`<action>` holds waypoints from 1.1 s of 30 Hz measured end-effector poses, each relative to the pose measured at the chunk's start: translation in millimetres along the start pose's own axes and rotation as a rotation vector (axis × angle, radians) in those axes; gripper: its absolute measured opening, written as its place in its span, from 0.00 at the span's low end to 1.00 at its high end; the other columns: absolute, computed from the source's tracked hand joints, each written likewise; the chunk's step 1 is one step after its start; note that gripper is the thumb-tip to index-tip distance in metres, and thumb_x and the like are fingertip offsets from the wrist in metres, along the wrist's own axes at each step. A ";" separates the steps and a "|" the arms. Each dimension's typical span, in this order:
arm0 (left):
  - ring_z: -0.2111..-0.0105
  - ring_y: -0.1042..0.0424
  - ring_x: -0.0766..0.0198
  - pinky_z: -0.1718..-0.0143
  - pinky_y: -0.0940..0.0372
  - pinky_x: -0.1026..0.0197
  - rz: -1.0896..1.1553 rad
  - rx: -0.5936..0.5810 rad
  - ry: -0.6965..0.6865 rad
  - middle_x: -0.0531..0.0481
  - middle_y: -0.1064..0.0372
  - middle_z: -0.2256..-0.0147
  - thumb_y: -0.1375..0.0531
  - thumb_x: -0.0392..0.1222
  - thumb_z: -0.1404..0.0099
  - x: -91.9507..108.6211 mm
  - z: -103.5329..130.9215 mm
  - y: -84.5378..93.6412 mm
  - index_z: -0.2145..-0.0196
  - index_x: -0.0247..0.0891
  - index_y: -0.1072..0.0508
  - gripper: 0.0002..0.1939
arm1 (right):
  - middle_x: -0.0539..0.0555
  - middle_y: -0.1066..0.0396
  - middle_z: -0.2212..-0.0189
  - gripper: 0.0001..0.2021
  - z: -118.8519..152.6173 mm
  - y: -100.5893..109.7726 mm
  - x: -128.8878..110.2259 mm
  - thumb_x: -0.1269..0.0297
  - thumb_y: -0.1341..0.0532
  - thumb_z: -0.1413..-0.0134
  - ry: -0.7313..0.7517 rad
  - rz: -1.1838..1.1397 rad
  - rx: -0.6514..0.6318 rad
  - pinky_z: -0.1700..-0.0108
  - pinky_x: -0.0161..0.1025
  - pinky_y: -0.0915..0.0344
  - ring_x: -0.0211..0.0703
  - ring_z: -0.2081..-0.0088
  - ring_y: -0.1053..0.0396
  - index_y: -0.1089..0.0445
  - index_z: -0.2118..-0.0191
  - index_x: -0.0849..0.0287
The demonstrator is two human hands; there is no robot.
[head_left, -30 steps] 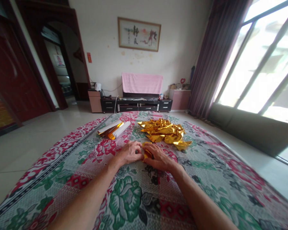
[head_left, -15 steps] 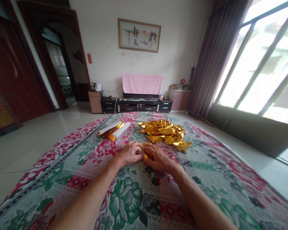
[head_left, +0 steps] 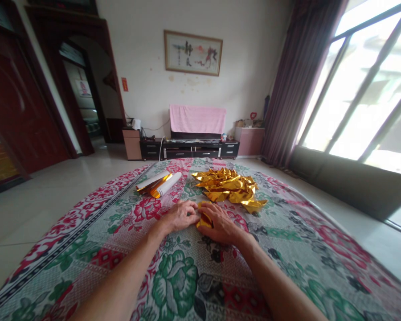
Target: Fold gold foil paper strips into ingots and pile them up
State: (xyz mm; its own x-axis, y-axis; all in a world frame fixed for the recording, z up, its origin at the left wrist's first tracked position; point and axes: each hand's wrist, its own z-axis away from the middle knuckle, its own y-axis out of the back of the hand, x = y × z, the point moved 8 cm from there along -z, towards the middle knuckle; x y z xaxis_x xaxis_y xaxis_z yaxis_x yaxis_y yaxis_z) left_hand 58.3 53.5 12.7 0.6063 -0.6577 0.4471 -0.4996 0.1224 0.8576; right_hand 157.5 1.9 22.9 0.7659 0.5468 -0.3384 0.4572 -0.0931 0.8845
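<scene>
Between my two hands, low over the patterned tablecloth, is a small folded piece of gold foil paper (head_left: 205, 220), partly hidden by the fingers. My right hand (head_left: 220, 224) lies over its right side, fingers curved on top and thumb at the near edge. At the left end, my left hand (head_left: 182, 215) pinches the paper with thumb and fingertips. Just beyond is a heap of folded gold foil pieces (head_left: 229, 183), pointed at their ends. To the left of the heap lie rolled sheets (head_left: 169, 184), white outside and gold inside.
A round table with a flowered red, green and grey tablecloth (head_left: 127, 263) fills the foreground. Past it stand a low black TV cabinet (head_left: 192, 149) and a television draped with a pink cloth (head_left: 198, 118). A window (head_left: 364, 89) is on the right.
My right hand has shifted slightly left and more of the near foil edge shows under it. My left fingers have closed in a little. The heap and rolls have stayed put.
</scene>
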 end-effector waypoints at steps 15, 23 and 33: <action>0.56 0.35 0.61 0.51 0.42 0.59 -0.008 0.057 -0.036 0.52 0.31 0.56 0.42 0.38 0.46 5.7 4.2 3.8 0.77 0.39 0.27 0.05 | 0.56 0.41 0.48 0.21 -0.5 3.5 -3.1 0.59 0.41 0.52 -0.009 -0.002 0.012 0.46 0.47 0.45 0.48 0.48 0.43 0.37 0.50 0.55; 0.57 0.34 0.61 0.51 0.41 0.58 -0.046 0.089 -0.083 0.50 0.31 0.56 0.42 0.38 0.45 6.6 5.2 2.4 0.75 0.38 0.27 0.05 | 0.56 0.41 0.48 0.20 -1.4 2.6 -2.7 0.59 0.42 0.52 0.010 -0.009 0.025 0.46 0.47 0.46 0.48 0.48 0.43 0.36 0.51 0.54; 0.57 0.34 0.61 0.51 0.42 0.57 -0.064 0.108 -0.104 0.50 0.31 0.57 0.42 0.37 0.46 8.1 5.3 2.4 0.77 0.38 0.28 0.04 | 0.55 0.42 0.47 0.21 -0.5 1.2 -0.8 0.58 0.42 0.52 -0.015 -0.005 0.004 0.45 0.46 0.46 0.48 0.47 0.44 0.36 0.50 0.54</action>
State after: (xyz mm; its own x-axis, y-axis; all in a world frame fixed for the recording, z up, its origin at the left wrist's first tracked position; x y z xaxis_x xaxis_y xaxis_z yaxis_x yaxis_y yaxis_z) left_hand 58.8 44.5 17.0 0.5749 -0.7355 0.3586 -0.5289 0.0004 0.8487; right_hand 157.2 1.8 24.5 0.7704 0.5346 -0.3473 0.4625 -0.0936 0.8817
